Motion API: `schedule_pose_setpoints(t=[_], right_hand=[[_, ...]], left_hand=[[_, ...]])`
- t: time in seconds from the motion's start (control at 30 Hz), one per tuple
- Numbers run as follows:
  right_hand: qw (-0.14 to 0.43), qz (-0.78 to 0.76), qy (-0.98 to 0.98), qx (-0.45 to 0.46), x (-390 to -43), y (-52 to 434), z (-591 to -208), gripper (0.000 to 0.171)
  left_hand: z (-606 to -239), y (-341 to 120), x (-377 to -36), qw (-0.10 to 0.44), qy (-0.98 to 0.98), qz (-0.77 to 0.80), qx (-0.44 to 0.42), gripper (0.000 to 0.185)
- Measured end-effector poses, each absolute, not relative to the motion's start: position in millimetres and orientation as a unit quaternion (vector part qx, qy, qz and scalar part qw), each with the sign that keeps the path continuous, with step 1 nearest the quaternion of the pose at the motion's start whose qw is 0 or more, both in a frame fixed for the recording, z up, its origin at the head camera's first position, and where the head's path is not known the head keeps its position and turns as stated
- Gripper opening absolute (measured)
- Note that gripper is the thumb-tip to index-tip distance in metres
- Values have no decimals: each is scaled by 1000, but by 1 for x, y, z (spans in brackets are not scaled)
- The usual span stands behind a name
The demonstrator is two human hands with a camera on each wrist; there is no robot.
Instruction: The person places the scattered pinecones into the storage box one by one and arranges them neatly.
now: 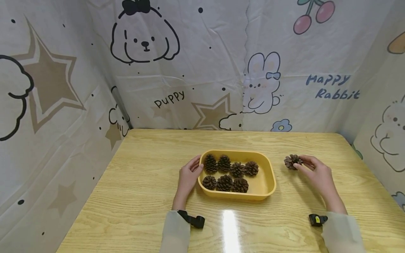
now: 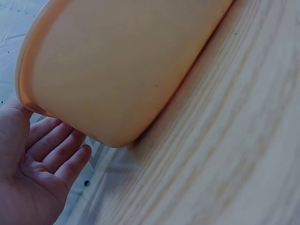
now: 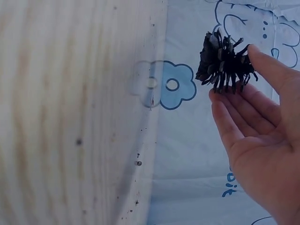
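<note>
A yellow plastic tray (image 1: 269,177) stands on the wooden table, with several brown pine cones (image 1: 224,163) lying in two rows toward its left side. At the tray's left end my left hand (image 1: 190,175) holds the rim, thumb at the edge and fingers against the outer wall. The left wrist view shows the tray's outer wall (image 2: 112,70) close up, above the palm. To the right of the tray, my right hand (image 1: 317,174) pinches a single pine cone (image 1: 293,162) between thumb and fingertips. In the right wrist view that pine cone (image 3: 224,63) appears dark, its scales spread.
The light wooden table (image 1: 142,211) reaches back to a white printed cloth (image 1: 202,63) that hangs behind and along both sides. Each wrist wears a dark strap with a small device, such as the left one (image 1: 193,219). A bright reflection lies in front of the tray.
</note>
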State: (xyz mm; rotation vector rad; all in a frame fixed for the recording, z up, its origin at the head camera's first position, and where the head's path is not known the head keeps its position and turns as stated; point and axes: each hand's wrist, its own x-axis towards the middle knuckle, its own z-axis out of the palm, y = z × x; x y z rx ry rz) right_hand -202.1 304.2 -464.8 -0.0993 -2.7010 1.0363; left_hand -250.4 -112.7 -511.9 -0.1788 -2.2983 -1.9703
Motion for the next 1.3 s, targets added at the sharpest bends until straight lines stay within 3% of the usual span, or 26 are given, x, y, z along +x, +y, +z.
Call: schedule_pose_setpoints(t=[0.5, 1.3], right_hand=[[128, 398, -909, -1, -194, 296, -465, 53], [143, 449, -881, 46, -184, 281, -467, 45]], left_hand=[[-508, -112, -253, 11, -749, -661, -34, 45], [-503, -112, -249, 23, -754, -655, -42, 43]])
